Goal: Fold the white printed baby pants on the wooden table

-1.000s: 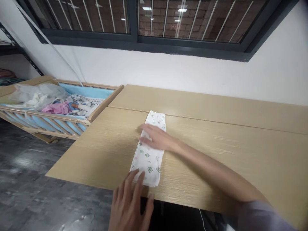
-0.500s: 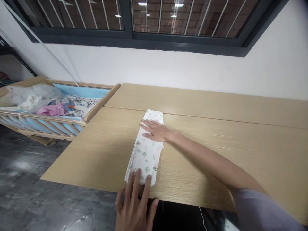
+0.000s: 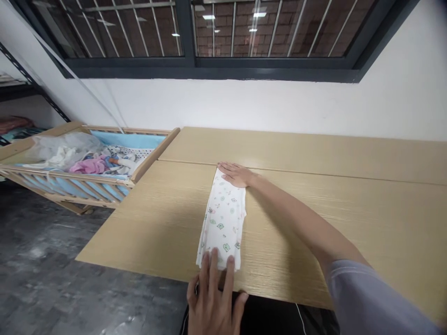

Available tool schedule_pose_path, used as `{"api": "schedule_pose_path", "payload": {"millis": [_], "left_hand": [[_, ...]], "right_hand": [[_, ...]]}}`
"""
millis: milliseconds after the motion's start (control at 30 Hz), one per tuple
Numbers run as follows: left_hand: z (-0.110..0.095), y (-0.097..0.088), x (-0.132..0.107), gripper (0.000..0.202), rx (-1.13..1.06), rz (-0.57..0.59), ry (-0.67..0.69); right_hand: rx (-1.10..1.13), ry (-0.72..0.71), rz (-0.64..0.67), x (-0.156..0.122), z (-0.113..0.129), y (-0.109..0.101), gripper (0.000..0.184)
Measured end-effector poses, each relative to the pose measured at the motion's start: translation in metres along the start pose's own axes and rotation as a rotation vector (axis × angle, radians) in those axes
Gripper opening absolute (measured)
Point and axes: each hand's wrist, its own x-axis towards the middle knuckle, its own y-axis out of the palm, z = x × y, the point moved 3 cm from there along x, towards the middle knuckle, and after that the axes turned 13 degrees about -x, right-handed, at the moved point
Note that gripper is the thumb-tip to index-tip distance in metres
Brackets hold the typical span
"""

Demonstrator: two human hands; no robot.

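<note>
A long folded strip of white cloth (image 3: pixel 223 221) with a small green print lies lengthwise on the wooden table (image 3: pixel 146 223). My right hand (image 3: pixel 235 174) rests flat at its far end, fingers pointing left and partly off the cloth. My left hand (image 3: pixel 213 298) is at the near end, its fingertips on the cloth and its thumb beside it. The near end of the strip sits close to the table's front edge. A grey sleeve (image 3: pixel 363 298) covers my right upper arm.
A wooden crib (image 3: pixel 70 179) with blue mesh sides, holding a pink garment (image 3: pixel 89 165) and white fabric (image 3: pixel 66 151), stands left of the table. A second table panel (image 3: pixel 314 151) meets it at the far side. A white wall (image 3: pixel 265 107) lies behind, and a dark tiled floor (image 3: pixel 52 265) below left.
My right hand has slid along the cloth from its middle to the far end. My left hand stays at the near end, and the cloth looks smoother.
</note>
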Motion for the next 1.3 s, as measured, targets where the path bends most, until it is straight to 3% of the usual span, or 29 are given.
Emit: {"api": "schedule_pose_path", "payload": {"millis": [167, 267, 400, 500, 567, 633, 700, 833, 967, 1067, 1200, 1300], "left_hand": [[-0.023, 0.015, 0.011, 0.064, -0.057, -0.035, -0.041], [-0.025, 0.014, 0.015, 0.06, -0.12, -0.072, -0.024], [-0.003, -0.001, 0.029, 0.043, -0.252, -0.034, 0.062], [0.019, -0.013, 0.041, 0.032, -0.364, 0.023, 0.137], [0.029, -0.016, 0.044, 0.03, -0.425, 0.069, 0.199], [0.035, -0.018, 0.043, 0.03, -0.458, 0.091, 0.256], [0.035, -0.02, 0.038, 0.027, -0.48, 0.088, 0.305], [0.029, -0.03, 0.029, 0.033, -0.557, 0.166, 0.423], [0.026, -0.042, 0.032, 0.036, -0.639, 0.223, 0.395], [0.029, -0.048, 0.052, 0.039, -0.668, 0.183, 0.315], [0.038, -0.053, 0.115, 0.026, -0.681, -0.013, 0.215], [0.05, -0.042, 0.179, 0.016, -0.638, -0.025, 0.076]], "right_hand": [[-0.081, 0.031, 0.012, -0.011, -0.016, -0.009, 0.063], [-0.073, 0.075, -0.07, -0.031, -0.007, -0.025, 0.064], [0.079, 0.097, -0.263, -0.091, 0.047, -0.057, 0.058], [0.272, -0.078, -0.225, -0.152, 0.11, -0.071, 0.042], [0.32, -0.168, -0.161, -0.191, 0.148, -0.069, 0.038], [0.227, -0.184, -0.161, -0.224, 0.176, -0.06, 0.044], [0.092, -0.161, -0.23, -0.248, 0.194, -0.048, 0.05], [-0.046, -0.162, -0.368, -0.274, 0.213, -0.035, 0.039], [0.113, -0.095, -0.395, -0.277, 0.21, -0.057, 0.038], [0.274, 0.002, -0.375, -0.263, 0.192, -0.087, 0.033], [0.443, 0.113, -0.381, -0.223, 0.147, -0.115, 0.028], [0.462, 0.207, -0.463, -0.18, 0.101, -0.117, 0.024]]}}
